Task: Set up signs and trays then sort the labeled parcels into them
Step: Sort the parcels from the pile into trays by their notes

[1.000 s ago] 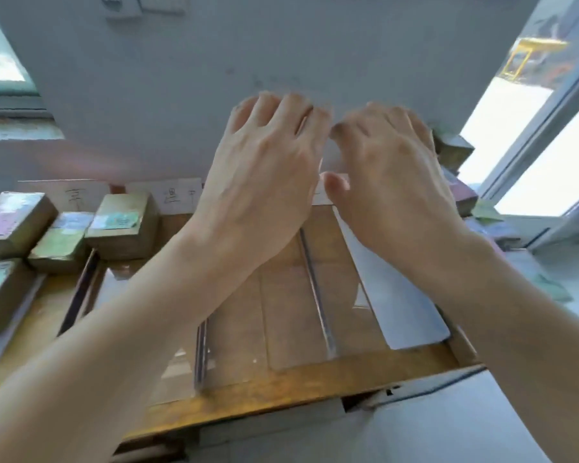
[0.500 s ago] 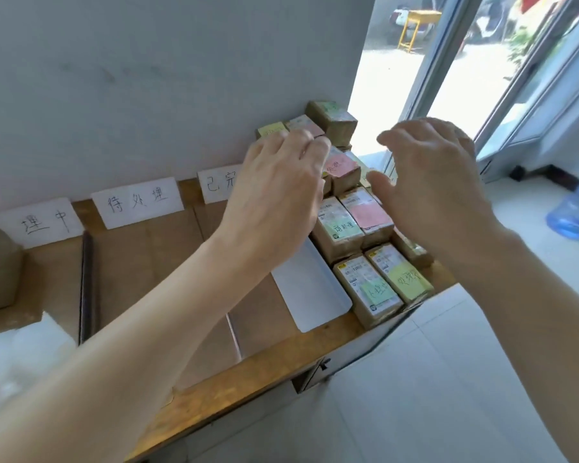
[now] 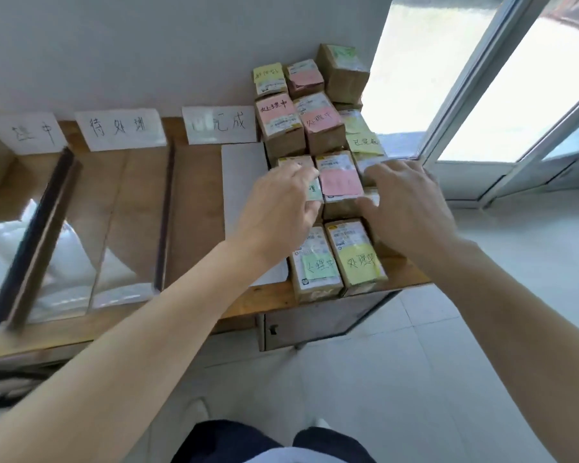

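Hands dropped onto parcel stack (image 3: 318, 125); pink-label parcel (image 3: 340, 182) lies between left hand (image 3: 278, 208), right hand (image 3: 405, 202); fingers (image 3: 301, 177) spread, grasping nothing.

Three white handwritten signs (image 3: 121, 128) lean against the wall across the upper left. Below them clear trays (image 3: 127, 228) and a white tray (image 3: 244, 175) lie flat. Brown parcels (image 3: 340, 182) bearing pink, yellow and green notes crowd centre right.

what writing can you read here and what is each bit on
"理中": left sign, start hidden
"待处理": middle sign
"完成": right sign, first character glared out
"处理中": pink note by right sign, pink note beside it, green note, front yellow note
"已完成": lime note
Unreadable: rear yellow note, printed shipping labels
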